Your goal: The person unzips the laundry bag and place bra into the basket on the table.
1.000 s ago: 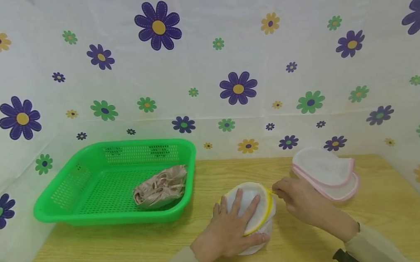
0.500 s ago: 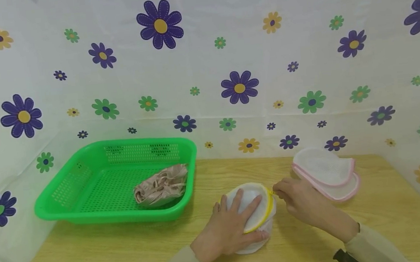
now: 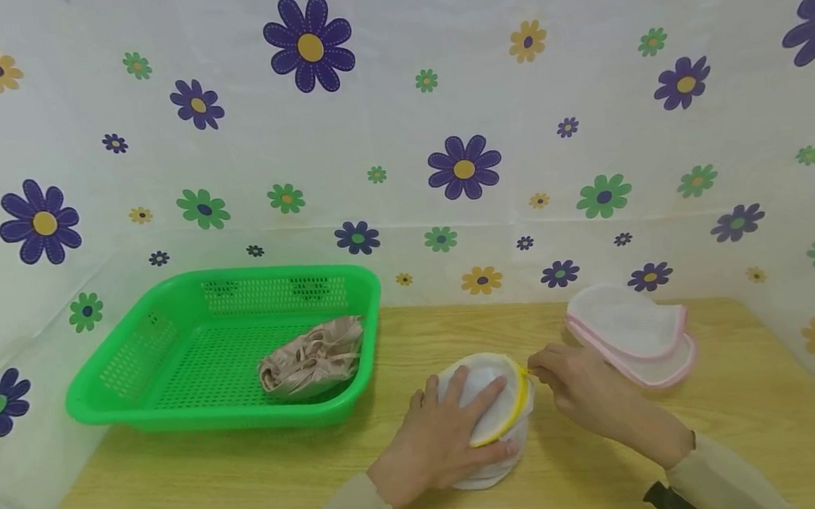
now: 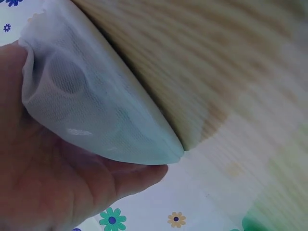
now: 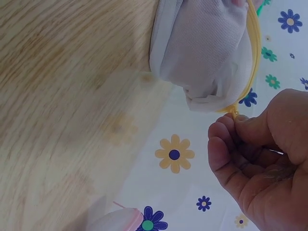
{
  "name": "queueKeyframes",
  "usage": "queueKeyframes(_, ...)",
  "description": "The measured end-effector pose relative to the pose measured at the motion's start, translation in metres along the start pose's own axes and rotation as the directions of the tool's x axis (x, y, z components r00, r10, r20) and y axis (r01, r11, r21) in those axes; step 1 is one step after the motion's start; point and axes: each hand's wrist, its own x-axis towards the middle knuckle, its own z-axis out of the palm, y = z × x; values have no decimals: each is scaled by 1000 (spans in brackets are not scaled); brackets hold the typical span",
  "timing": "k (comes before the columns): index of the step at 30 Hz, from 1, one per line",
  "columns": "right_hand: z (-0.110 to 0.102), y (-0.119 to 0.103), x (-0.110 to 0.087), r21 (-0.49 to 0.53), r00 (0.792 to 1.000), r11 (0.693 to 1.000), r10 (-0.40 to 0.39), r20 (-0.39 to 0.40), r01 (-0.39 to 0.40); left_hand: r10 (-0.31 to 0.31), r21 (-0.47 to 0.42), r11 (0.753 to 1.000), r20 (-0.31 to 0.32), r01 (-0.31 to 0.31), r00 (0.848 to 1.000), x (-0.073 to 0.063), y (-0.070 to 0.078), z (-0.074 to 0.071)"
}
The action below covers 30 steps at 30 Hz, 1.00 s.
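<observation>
A round white mesh laundry bag with a yellow zipper stands bulging on the table. My left hand rests over its top with fingers spread, the thumb lying along the near side. In the left wrist view the mesh bag lies against the palm, with rounded shapes showing faintly through the mesh. At the bag's right side my right hand pinches the yellow zipper pull between thumb and forefinger. The other right fingers are curled in. What fills the bag is mostly hidden.
On the left stands a green plastic basket holding a bundled beige satiny cloth. Flat white mesh pieces with pink edging lie overlapped behind the right hand. A flower-print curtain closes off the back and sides of the wooden table.
The left hand has shifted very slightly to the left on the bag's top. The right hand keeps its pinch on the zipper pull at nearly the same spot.
</observation>
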Motion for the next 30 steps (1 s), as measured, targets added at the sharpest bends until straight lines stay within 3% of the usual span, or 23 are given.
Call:
queueKeyframes(4,1,2,1,22,1000,1000,-3,-21,4,33,-2,999,-1,-33,999,-2,-4,-3)
queueKeyframes(8,-1,4,4,38,998,999,11,-56,-9,72,-59,996,-8,-73,997,-3,-11,-10)
queueKeyframes(15,-4,5,5,69,998,995,70,7,-70,162,-168,971,-51,-169,985,-2,-18,-14)
queueKeyframes(25,-6,6,-2,52,1000,998,19,-10,-18,192,-29,980,-122,-197,974,4,-14,-4)
queueKeyframes(30,-6,7,-5,48,1000,999,10,-14,-9,186,-27,982,-98,-189,978,5,-12,-5)
